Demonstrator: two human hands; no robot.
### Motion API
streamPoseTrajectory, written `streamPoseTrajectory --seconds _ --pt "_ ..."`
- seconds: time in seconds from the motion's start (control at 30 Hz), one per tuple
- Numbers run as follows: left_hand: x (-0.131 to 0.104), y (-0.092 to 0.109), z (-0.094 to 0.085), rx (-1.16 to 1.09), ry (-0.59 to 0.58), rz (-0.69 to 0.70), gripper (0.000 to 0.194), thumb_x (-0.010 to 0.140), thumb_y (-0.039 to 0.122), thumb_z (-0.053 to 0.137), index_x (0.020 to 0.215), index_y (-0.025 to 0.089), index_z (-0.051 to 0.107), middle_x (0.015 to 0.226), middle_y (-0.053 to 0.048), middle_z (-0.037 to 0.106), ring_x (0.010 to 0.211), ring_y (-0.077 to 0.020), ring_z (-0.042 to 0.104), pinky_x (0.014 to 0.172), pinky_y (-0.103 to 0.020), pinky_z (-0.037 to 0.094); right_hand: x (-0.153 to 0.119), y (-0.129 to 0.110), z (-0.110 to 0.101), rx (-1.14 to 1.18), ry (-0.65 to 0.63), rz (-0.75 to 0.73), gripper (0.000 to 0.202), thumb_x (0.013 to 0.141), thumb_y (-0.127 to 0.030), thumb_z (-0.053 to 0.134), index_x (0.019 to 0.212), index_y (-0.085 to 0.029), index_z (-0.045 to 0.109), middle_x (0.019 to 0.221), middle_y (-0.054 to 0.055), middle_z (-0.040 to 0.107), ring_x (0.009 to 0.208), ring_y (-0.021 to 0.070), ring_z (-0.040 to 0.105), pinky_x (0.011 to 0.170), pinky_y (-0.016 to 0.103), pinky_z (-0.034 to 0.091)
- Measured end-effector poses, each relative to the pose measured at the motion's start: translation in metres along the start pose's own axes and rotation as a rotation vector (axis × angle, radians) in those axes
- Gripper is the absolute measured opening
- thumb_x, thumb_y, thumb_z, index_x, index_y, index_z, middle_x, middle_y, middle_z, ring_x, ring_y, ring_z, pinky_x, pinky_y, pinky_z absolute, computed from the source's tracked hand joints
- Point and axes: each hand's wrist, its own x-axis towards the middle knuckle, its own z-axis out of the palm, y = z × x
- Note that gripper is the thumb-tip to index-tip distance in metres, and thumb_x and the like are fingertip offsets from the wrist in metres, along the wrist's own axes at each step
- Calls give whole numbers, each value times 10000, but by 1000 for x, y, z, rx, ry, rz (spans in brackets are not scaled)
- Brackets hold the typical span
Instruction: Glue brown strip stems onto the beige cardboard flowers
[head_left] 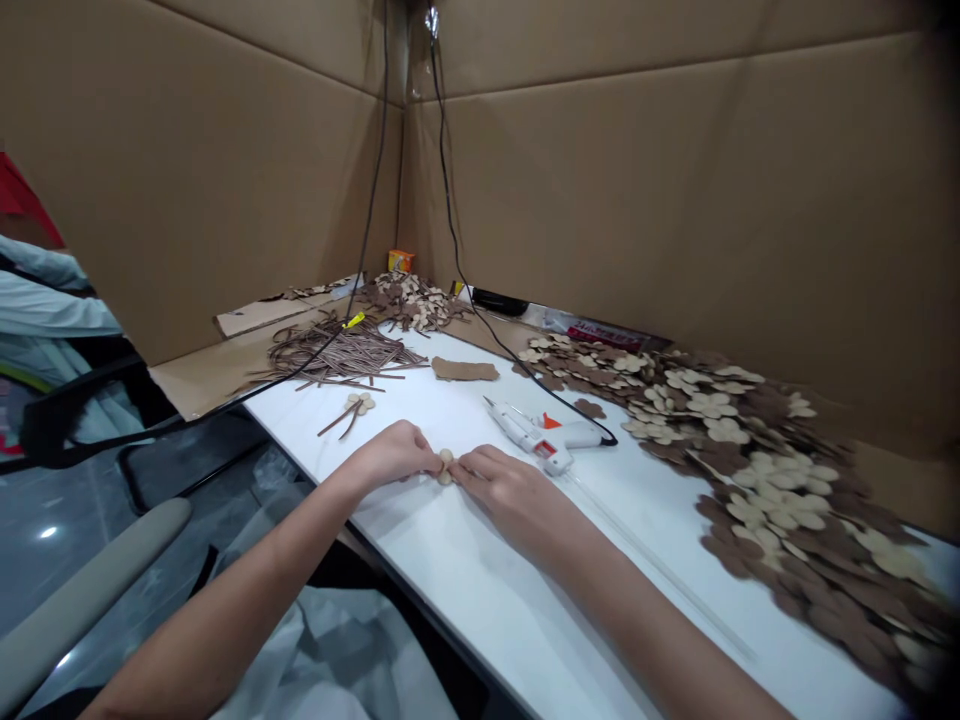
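Between my two hands, just over the white table, is a small cream felt flower (pixel 445 467). My left hand (pixel 397 452) pinches its left side with the fingers closed. From the other side my right hand (pixel 495 478) grips it, fingers pressed together. Parts of the flower are hidden behind the fingertips. Left of my hands lies another cream flower (pixel 361 403) with brown strips under it. A white glue gun (pixel 544 440) with an orange trigger rests on its side beyond my right hand, a clear glue stick (pixel 660 565) extending from its back.
Brown and cream flower pieces (pixel 780 490) are heaped along the right side. Thin brown strips (pixel 337 350) lie in a pile at the back left, near a brown cardboard piece (pixel 465 370). A black cord (pixel 450 200) hangs down to the glue gun. Cardboard walls (pixel 637 180) enclose the table.
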Motion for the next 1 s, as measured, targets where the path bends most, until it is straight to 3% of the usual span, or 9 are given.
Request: streamPoseTrajectory --seconds 0.17,0.47,0.7,0.83,1.0 --pt "-5 6 -5 -11 -80 -30 210 643 297 585 502 145 551 357 57 384 344 -65 297 358 -207 196 3 -1 -1 -87 -1 -20 202 855 -58 469 989 -144 594 834 45 596 785 175 527 654 304 433" --pt "-15 1 -8 31 -61 -24 183 691 268 543 583 130 596 385 46 445 282 -57 272 317 -211 179 0 1 -1 -204 -2 -32 294 821 -57 521 1080 -190 561 914 31 627 814 194 546 639 342 400" --pt "-20 -6 -8 58 -24 -32 267 722 348 537 547 148 567 315 70 314 294 -80 290 325 -209 199 0 -9 -2 -260 -8 10 437 762 -29 523 1194 -97 513 913 69 636 826 234 547 671 399 404" --pt "-21 -8 -10 48 -27 -50 291 726 387 543 558 151 576 344 61 361 298 -80 309 320 -210 215 2 -13 -2 -258 -31 36 443 762 -18 490 1202 -68 515 921 83 632 835 245 540 679 412 408" --pt "-20 -10 -12 2 -41 -65 288 736 382 565 559 155 559 363 71 353 300 -70 302 322 -206 209 -2 -10 2 -149 -11 83 428 756 13 459 1154 -113 555 923 70 638 849 224 546 690 380 424"
